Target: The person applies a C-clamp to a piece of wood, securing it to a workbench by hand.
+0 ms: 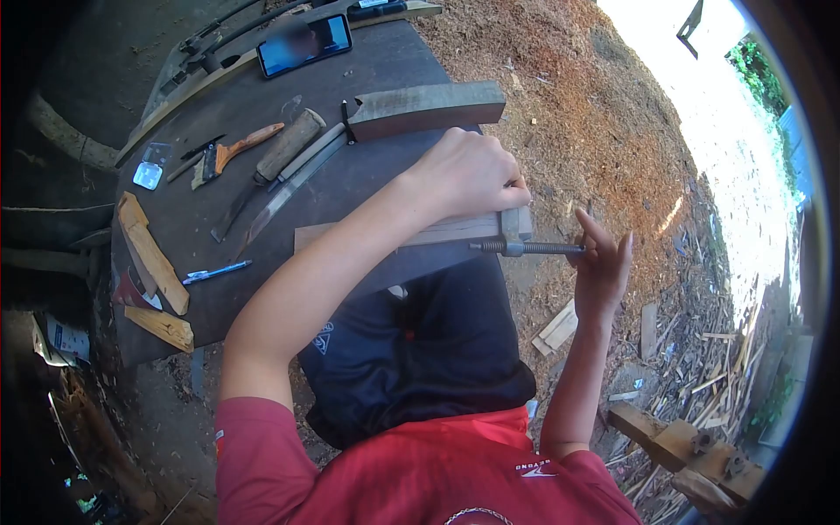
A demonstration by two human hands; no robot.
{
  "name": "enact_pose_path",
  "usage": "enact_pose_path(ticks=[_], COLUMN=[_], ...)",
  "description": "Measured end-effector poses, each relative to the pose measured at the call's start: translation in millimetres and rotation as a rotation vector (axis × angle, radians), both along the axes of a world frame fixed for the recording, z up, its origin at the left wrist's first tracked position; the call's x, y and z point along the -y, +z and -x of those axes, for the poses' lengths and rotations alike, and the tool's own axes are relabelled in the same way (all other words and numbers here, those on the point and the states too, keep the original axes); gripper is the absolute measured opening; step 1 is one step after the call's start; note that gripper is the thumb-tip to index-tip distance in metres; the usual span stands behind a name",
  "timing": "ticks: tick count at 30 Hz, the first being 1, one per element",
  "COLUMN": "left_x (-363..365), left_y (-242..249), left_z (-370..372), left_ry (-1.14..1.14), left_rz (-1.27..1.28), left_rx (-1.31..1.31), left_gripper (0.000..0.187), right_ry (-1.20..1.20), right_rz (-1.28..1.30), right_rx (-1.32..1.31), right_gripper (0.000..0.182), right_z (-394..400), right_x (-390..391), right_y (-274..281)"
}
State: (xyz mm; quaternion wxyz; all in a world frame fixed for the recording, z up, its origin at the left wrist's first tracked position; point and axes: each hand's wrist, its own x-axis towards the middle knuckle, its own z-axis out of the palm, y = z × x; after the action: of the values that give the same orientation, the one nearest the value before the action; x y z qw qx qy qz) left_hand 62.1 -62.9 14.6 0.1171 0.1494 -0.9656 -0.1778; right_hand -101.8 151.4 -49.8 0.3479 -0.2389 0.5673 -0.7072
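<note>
A wooden strip (437,231) lies along the near edge of the dark table, with a metal clamp (512,229) at its right end. My left hand (468,171) is closed at the top of the clamp, its knuckles up, hiding part of the clamp and the wood. The clamp's threaded rod (551,248) points right, and its outer end meets the fingers of my right hand (602,262). Those fingers are spread, touching the rod end without wrapping round it. A thick wooden block (429,108) lies beyond my left hand.
On the table (385,61) are a propped phone (304,47), a brush (241,153), a wooden mallet (290,147), a long chisel-like tool (293,192), a blue pen (217,271) and wood offcuts (157,254). Sawdust and scraps cover the ground at right, near a timber piece (691,446).
</note>
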Motion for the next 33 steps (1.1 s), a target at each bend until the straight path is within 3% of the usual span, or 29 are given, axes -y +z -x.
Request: enact_pose_path(ticks=[5, 9, 12, 17, 18, 21, 25, 28, 30, 33], left_x=[0, -1, 0, 0, 0, -1, -2, -1, -2, -1], left_y=[-3, 4, 0, -4, -4, 2, 0, -3, 1, -1], left_z=[0, 1, 0, 1, 0, 0, 0, 3, 1, 1], left_ry=[-0.006, 0.0, -0.006, -0.014, -0.015, -0.005, -0.007, -0.005, 0.001, 0.002], left_rz=[-0.002, 0.0, 0.013, 0.015, 0.013, -0.005, 0.004, 0.002, 0.013, 0.001], left_rx=[-0.006, 0.03, -0.006, -0.042, -0.044, -0.013, -0.034, -0.037, -0.016, 0.0], left_gripper=[0.03, 0.031, 0.03, 0.03, 0.03, 0.03, 0.029, 0.028, 0.028, 0.028], right_ry=[0.107, 0.23, 0.279, 0.192, -0.003, 0.175, 0.128, 0.078, 0.197, 0.242], right_rz=[-0.21, -0.295, -0.215, 0.083, 0.112, 0.121, -0.041, -0.205, -0.281, -0.17], right_rx=[-0.343, -0.267, -0.112, -0.004, 0.123, -0.108, -0.221, -0.279, -0.218, -0.101], right_gripper=[0.077, 0.077, 0.079, 0.084, 0.088, 0.087, 0.083, 0.081, 0.079, 0.076], right_z=[0, 6, 7, -9, -18, 8, 15, 1, 5, -5], right_x=[9, -5, -36, -61, -58, -38, 7, 27, 14, -25], right_y=[-6, -45, -82, -33, -22, 4, 19, 4, -35, -73])
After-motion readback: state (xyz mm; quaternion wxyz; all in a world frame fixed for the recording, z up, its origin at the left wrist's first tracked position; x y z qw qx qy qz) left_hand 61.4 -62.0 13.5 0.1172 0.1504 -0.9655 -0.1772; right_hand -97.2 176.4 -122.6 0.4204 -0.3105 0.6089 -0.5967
